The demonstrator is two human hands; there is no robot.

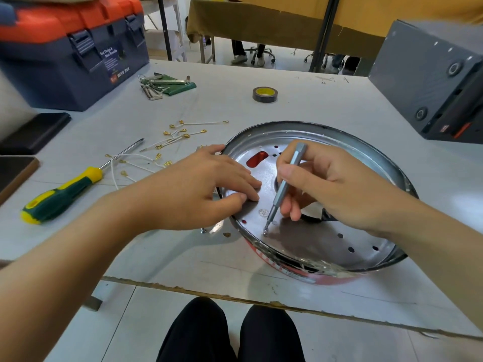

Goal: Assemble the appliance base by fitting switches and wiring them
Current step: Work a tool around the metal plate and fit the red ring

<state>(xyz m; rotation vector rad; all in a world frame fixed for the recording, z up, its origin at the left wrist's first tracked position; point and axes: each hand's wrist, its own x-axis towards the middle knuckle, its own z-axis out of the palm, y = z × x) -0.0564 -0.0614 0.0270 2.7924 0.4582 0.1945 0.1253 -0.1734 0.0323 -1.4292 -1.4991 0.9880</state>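
Observation:
A round metal appliance base (pixel 326 241) with a red outer shell lies upside down on the table, its silver plate dotted with holes. My left hand (pixel 198 189) rests flat on the plate's left rim, fingers straight. My right hand (pixel 332 184) pinches a slim grey screwdriver bit (pixel 286 184), held nearly upright. Its tip sits on a small screw (pixel 265 232) near the plate's front edge. Several white wires with gold terminals (pixel 167 145) lie loose on the table to the left of the base.
A green-and-yellow screwdriver (pixel 62 194) lies at the left. A blue-and-orange toolbox (pixel 70 48) stands far left, hex keys (pixel 156 86) and a tape roll (pixel 264 94) behind. A grey box (pixel 428 82) stands at the right. The table's chipped front edge (pixel 235 296) is close.

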